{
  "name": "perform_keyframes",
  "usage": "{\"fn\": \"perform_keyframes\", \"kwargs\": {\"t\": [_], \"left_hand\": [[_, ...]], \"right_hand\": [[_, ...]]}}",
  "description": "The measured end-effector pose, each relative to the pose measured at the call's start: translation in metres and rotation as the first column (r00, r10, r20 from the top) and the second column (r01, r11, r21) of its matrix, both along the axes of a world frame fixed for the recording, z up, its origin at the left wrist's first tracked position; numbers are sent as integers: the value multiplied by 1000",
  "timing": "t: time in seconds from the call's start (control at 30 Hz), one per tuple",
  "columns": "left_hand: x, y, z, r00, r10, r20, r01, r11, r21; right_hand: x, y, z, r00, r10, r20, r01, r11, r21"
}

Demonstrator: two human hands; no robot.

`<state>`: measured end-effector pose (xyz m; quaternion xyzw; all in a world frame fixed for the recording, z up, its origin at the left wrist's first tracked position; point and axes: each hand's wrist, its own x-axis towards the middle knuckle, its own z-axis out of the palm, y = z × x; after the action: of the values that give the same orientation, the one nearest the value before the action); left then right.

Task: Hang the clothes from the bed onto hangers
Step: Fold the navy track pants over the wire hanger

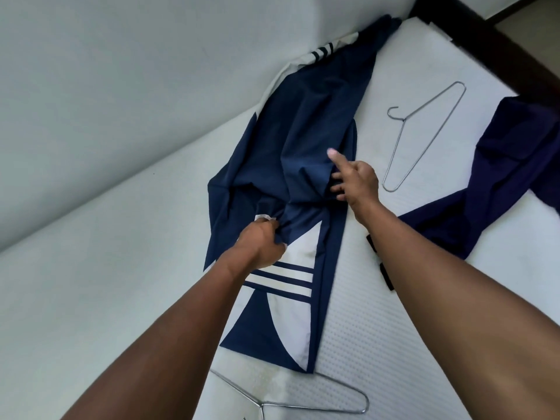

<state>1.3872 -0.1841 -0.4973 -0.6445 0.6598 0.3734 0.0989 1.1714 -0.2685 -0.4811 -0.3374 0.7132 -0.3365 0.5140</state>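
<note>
Left hand bunched the navy top (looked soft, light, slippery; best held by the collar), right hand touched it, forefinger out, grip unclear

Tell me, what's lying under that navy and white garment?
Only the white mattress shows around the navy garment. The left hand bunches its fabric; whatever lies beneath is covered.
</note>
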Motion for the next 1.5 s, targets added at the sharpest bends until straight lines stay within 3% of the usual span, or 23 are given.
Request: {"fn": "perform_keyframes", "kwargs": {"t": [0.1, 0.17, 0.23, 0.3, 0.4, 0.47, 0.57, 0.63, 0.77, 0.83, 0.93, 1.03, 1.07, 1.13, 1.23, 1.3, 1.4, 1.5], "left_hand": [[-1, 0, 0, 1000, 10, 6, -10, 1000, 0], [-2, 1, 0, 1000, 1, 16, -1, 1000, -9], [-1, 3, 3, 1000, -3, 10, 3, 1000, -17], [1, 5, 8, 1000, 18, -4, -18, 1000, 4], [4, 11, 13, 997, 28, -68, -26, 999, 21], [6, 16, 12, 997, -36, -73, 33, 999, -43], [6, 27, 7, 994, -108, -17, 107, 992, -65], [6, 36, 1, 996, -87, -33, 86, 996, -38], [13, 49, -4, 985, 68, -157, -103, 969, -226], [15, 58, 2, 953, 187, -238, -261, 906, -332], [18, 68, 20, 822, 461, -335, -565, 737, -370], [26, 68, 34, 770, 549, -326, -630, 571, -526], [29, 64, 38, 758, 569, -318, -634, 532, -561], [34, 52, 41, 743, 590, -315, -641, 492, -590], [37, 31, 42, 732, 582, -354, -668, 514, -538], [35, 22, 44, 753, 532, -387, -657, 565, -499], [28, 20, 49, 771, 444, -457, -633, 607, -481], [24, 31, 47, 822, 358, -442, -555, 674, -487]], "right_hand": [[15, -25, -2, 984, 15, -179, -13, 1000, 11], [21, -38, -8, 975, -49, -218, 50, 999, -1], [26, -39, -8, 995, -73, -71, 73, 997, -2], [28, -27, 6, 979, 31, 201, -18, 997, -69], [11, 7, 34, 784, 310, 538, -243, 950, -194], [-4, 27, 44, 651, 476, 592, -485, 860, -158], [-13, 41, 29, 741, 471, 478, -584, 804, 113], [-5, 39, 14, 891, 305, 335, -394, 888, 238], [30, 34, -1, 995, 73, 67, -81, 989, 127], [40, 41, -6, 999, 30, -30, -28, 998, 60], [38, 63, 4, 966, 125, 224, -139, 989, 45], [19, 87, 16, 867, 376, 326, -439, 887, 143], [13, 91, 15, 867, 371, 332, -442, 881, 171], [11, 93, 6, 930, 198, 310, -276, 933, 231], [26, 92, -8, 967, 38, 250, -101, 964, 246], [37, 97, -10, 990, 71, 125, -92, 981, 171], [44, 118, 6, 957, 274, 96, -282, 956, 83], [37, 146, 22, 816, 574, 67, -577, 802, 156]]}}
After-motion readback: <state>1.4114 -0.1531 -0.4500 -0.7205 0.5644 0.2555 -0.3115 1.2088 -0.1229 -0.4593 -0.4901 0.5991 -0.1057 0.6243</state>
